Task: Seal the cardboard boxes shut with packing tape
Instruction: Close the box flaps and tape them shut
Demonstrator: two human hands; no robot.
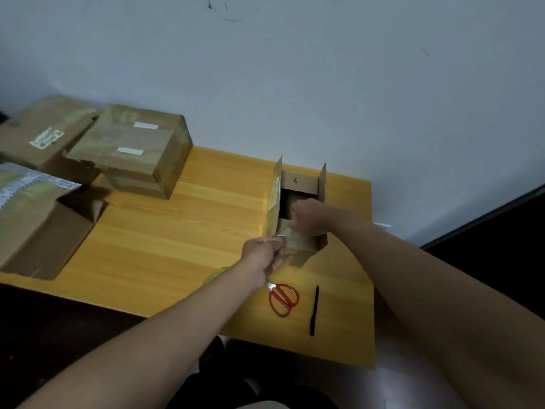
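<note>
Looks like small packing or mailroom corner, office-like. Plain yellow wooden table (191,231) pushed against bare scuffed white wall (295,69). Several cardboard boxes (132,149) stacked at table's left, some taped and labelled. Red-handled scissors (283,299) and black pen (314,310) lie near table's front edge. Dark floor (501,231) beyond.

The table (182,231) is yellow wood, smooth with a faint sheen and visible grain. The open box (303,184) is matt brown cardboard — its left flap carries glossy tape. The closed box (132,149) shows shiny tape bands and white paper labels. The scissors (283,299) have glossy red plastic handles; the pen (314,310) is matt black.
</note>
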